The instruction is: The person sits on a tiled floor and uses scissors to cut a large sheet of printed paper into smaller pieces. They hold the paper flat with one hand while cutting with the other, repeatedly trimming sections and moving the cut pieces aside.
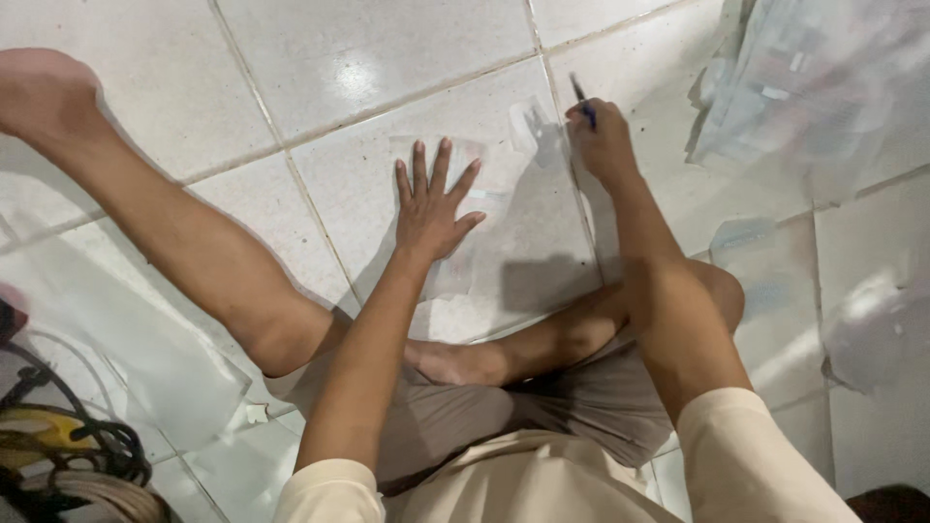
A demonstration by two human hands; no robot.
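Sitting on white tile floor (pixel 387 58), legs spread. Clear plastic sheet (pixel 513 208) lies flat at twelve o'clock from the knees. Left hand (pixel 433 203) open, fingers splayed, pinning it. Right hand (pixel 601 140) closed around dark pen (pixel 581 100) at sheet's one o'clock corner. Marking step, seemingly; next calls for steady hold-down.

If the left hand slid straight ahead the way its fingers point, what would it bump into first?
Probably nothing solid. The left hand lies flat on a clear plastic sheet on the white tile floor, fingers pointing up the picture. Past the sheet's far edge, only bare tile shows to the picture's edge.
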